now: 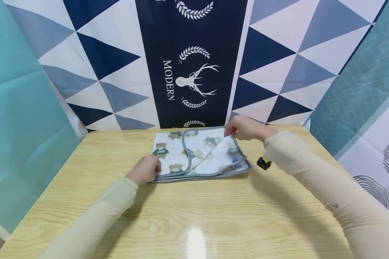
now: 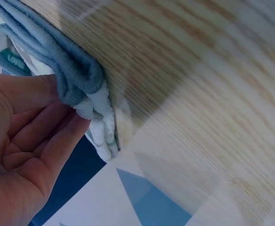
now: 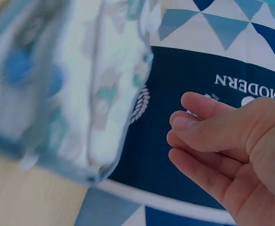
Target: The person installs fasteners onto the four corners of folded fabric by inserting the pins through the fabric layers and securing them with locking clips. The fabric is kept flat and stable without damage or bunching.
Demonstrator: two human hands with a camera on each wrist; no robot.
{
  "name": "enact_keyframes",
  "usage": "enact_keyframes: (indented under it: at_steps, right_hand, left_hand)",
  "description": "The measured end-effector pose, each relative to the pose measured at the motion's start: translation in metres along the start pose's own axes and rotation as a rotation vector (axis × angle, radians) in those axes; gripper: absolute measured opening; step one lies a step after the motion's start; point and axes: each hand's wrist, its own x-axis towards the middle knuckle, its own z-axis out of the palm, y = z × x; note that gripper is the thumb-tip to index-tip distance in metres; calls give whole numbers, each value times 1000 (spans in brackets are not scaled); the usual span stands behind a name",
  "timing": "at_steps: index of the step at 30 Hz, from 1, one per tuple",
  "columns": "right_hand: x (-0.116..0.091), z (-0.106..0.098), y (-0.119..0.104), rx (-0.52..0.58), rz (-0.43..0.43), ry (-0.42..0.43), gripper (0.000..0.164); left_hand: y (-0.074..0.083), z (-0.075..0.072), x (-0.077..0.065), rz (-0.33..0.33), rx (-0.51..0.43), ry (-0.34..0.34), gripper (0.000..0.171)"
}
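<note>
A folded white blanket (image 1: 171,153) with a teddy-bear print and grey-blue edging lies flat at the back of the table. At its front left corner, my left hand (image 1: 145,169) pinches the folded layers. The left wrist view shows the thumb on the stacked edging (image 2: 76,75) and the fingers against the white pile beneath. Over the blanket's back right corner is my right hand (image 1: 245,128). In the right wrist view its fingers (image 3: 198,172) are loosely bent, apart from the blanket, with nothing between them. Blue patches show near the blanket's right end.
The light wood table (image 1: 181,208) runs up to a patterned cloth backdrop (image 1: 194,36) just behind the blanket. Teal hangings (image 1: 26,108) stand along the left side. A small black object (image 1: 264,163) shows beneath the right wrist.
</note>
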Motion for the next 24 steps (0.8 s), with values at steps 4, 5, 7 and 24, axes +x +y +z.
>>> enact_keyframes:
  at_steps: [4, 5, 7, 24]
  right_hand:
    - [32, 4, -6, -2, 3, 1, 19]
    - [39, 7, -8, -4, 14, 3, 17]
    - [53, 14, -9, -8, 25, 14, 15]
    - [126, 67, -6, 9, 199, -32, 34]
  left_hand:
    - [1, -1, 1, -4, 1, -5, 15]
    - [2, -1, 1, -3, 0, -4, 15]
    - [2, -1, 0, -6, -1, -4, 15]
    - [0, 4, 2, -72, -26, -4, 20]
